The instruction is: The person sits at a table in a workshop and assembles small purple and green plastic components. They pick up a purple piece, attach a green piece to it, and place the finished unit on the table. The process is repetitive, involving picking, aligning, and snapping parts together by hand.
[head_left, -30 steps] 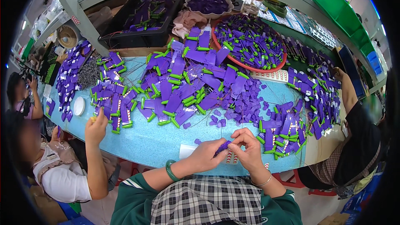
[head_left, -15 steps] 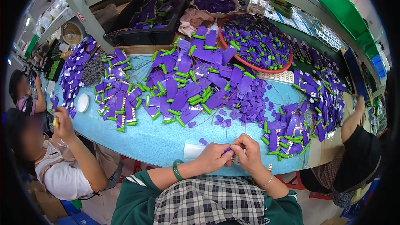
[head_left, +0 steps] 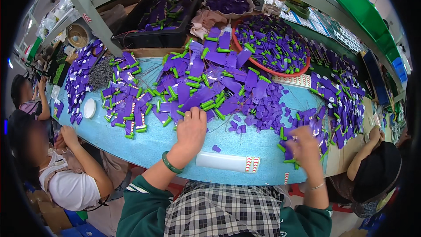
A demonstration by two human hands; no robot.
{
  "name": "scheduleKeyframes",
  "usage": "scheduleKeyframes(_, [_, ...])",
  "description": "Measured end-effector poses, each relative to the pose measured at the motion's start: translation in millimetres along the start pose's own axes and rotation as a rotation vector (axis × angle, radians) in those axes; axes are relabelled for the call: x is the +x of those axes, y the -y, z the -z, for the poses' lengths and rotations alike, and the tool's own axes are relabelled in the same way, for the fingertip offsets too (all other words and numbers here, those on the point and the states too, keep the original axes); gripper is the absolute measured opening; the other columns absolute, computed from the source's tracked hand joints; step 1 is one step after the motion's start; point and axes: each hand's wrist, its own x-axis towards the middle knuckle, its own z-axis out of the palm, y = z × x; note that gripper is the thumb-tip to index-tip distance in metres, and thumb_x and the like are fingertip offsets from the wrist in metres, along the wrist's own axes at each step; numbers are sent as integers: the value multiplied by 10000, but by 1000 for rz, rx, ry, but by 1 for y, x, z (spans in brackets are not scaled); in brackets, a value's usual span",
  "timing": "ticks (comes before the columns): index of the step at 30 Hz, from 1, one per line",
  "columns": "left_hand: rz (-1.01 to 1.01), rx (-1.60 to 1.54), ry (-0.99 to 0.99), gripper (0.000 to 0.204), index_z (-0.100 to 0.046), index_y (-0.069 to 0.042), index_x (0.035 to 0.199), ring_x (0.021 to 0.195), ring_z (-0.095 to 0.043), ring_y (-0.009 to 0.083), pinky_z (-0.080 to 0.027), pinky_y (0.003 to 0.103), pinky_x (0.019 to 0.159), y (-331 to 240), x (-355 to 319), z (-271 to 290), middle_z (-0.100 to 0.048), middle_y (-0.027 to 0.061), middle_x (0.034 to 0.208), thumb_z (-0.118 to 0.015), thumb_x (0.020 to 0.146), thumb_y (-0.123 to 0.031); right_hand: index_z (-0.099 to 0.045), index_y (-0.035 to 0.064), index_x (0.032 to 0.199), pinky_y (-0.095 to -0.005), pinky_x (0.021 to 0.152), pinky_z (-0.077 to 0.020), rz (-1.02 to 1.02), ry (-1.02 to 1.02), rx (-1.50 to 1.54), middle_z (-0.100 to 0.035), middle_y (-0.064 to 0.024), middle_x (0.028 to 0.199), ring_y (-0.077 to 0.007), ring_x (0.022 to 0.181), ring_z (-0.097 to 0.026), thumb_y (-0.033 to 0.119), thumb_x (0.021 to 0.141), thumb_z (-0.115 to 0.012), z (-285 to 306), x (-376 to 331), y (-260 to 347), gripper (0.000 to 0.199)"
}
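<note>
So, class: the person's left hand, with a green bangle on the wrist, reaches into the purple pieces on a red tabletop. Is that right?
Not quite. The head view shows the left hand, green bangle on its wrist, reaching into the purple pieces, but the tabletop is light blue, not red.

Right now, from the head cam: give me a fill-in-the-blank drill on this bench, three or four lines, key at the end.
1. The left hand rests at the near edge of the pile of ____ cards.
2. The left wrist wears a ____ bangle.
3. The round basket behind the pile has a ____ rim.
4. The white tube lies on the light ____ table between the two hands; the right hand is blurred.

Missing words: purple; green; red; blue
</note>
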Motion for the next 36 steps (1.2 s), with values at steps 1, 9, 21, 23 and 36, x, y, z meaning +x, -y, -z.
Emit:
scheduleKeyframes(1, [1, -27, -5, 239, -533, -46, 934, 843, -599, 238, -542, 337, 587, -1, 2, -2, -500, 95, 920, -624, 716, -87, -636, 64, 936, -397, 681, -500, 115, 92, 115, -585, -82, 904, -275, 819, -604, 147, 694, -745, -13, -7, 16, 278])
scheduleKeyframes(9, [-59, -620, -87, 170, -454, -6, 999, 736, -614, 285, -515, 368, 548, 5, -16, 17, -551, 151, 888, -521, 844, -23, -638, 81, 853, -350, 677, -463, 115, 143, 186, -559, -44, 837, -229, 799, -547, 113, 668, -746, -75, -28, 71, 217])
scheduleKeyframes(21, [212, -1799, 663, 162, -350, -20, 1094, 767, -626, 164, -540, 249, 530, -67, -47, -3, -565, 98, 898, -429, 956, -51, -644, 123, 820, -332, 640, -429, 142, 18, 225, -571, -2, 817, -200, 758, -549, 87, 703, -681, -97, -28, 73, 128])
scheduleKeyframes(23, [190, -1802, 668, 154, -385, -16, 1092, 784, -614, 148, -534, 247, 546, -67, -49, -8, -566, 81, 892, -439, 951, -46, -636, 108, 796, -336, 633, -428, 140, -3, 210, -575, -10, 806, -208, 737, -545, 83, 697, -712, -97, -25, 76, 128])
scheduleKeyframes(36, [163, -1686, 671, 75, -636, -29, 929, 624, -583, 80, -485, 225, 529, -63, -42, 10, -630, 30, 762, -628, 886, -91, -615, 56, 859, -353, 783, -459, -87, 171, 767, -639, -78, 981, -272, 917, -586, 57, 740, -706, -69, -8, 65, 149])
